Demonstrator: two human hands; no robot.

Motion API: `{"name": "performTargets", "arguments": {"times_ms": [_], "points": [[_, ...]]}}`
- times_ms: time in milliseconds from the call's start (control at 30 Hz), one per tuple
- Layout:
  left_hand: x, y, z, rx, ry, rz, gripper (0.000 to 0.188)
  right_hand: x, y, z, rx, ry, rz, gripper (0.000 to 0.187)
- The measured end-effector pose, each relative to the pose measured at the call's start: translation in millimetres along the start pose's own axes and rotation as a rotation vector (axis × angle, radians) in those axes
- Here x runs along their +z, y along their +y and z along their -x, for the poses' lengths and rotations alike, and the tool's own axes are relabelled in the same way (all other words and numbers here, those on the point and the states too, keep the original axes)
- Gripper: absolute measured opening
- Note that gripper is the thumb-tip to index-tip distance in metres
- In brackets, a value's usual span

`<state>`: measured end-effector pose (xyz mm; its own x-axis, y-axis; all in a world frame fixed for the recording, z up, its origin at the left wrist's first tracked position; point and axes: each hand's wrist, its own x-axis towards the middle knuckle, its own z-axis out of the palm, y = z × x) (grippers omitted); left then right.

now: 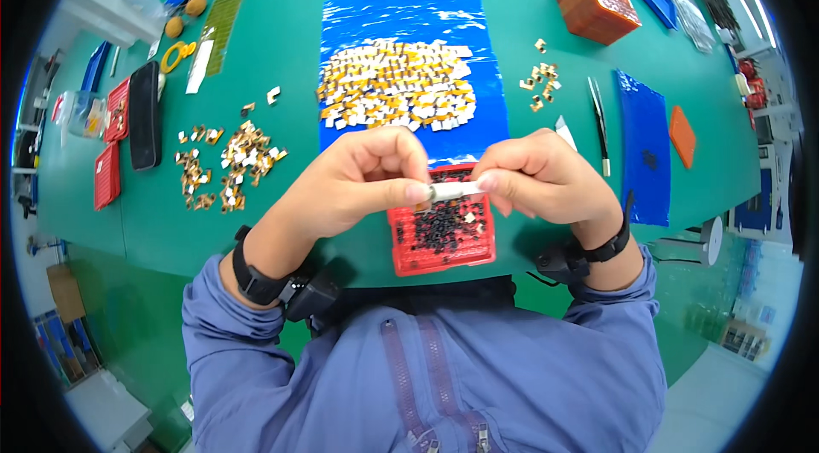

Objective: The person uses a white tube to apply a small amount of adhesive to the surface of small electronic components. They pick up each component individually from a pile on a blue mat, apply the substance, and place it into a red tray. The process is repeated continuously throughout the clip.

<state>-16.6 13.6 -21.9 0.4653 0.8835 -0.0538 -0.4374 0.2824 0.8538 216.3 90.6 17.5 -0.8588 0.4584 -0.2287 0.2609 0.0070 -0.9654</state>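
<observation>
Above a red tray (444,261) of small black parts, my two hands meet fingertip to fingertip. My right hand (546,180) is closed in a pinch at one end of a small white tapered piece (458,190); whether it is a loose piece or a finger cover cannot be told. My left hand (371,176) pinches at the piece's other, greyish end, and a tiny brownish bit shows under the thumb, too small to name. Just beyond, a blue sheet (405,14) bears a dense patch of small white-and-amber flex parts (397,82).
Loose copper-coloured parts (247,154) lie in heaps at left, with a few more (543,82) at right. Tweezers (600,124), a blue pad (644,146) and an orange stack of trays (595,5) stand right. A black case (146,116) and yellow scissors (177,54) lie left.
</observation>
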Motion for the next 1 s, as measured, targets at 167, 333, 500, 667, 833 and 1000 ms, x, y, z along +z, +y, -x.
{"name": "performTargets", "arguments": {"times_ms": [167, 333, 500, 667, 833, 1000], "points": [[2, -2, -1, 0.002, -0.036, -0.02, 0.008, -5, 3, 0, -0.182, 0.028, 0.185, 0.016], [-2, -2, 0, -0.021, -0.063, -0.065, 0.01, -15, 3, 2, -0.183, 0.021, 0.248, 0.017], [6, 1, 3, 0.056, -0.044, -0.239, 0.012, -20, 6, 1, -0.166, 0.057, 0.325, 0.019], [12, 9, -1, 0.359, -0.044, -0.945, 0.016, -23, 10, -1, -0.191, 0.075, 0.346, 0.02], [14, 5, 1, 0.616, 0.061, -1.068, 0.016, -23, 11, -2, -0.211, 0.091, 0.325, 0.019], [16, 8, 2, 0.733, 0.064, -1.085, 0.017, -22, 9, -2, -0.205, 0.09, 0.294, 0.02]]}}
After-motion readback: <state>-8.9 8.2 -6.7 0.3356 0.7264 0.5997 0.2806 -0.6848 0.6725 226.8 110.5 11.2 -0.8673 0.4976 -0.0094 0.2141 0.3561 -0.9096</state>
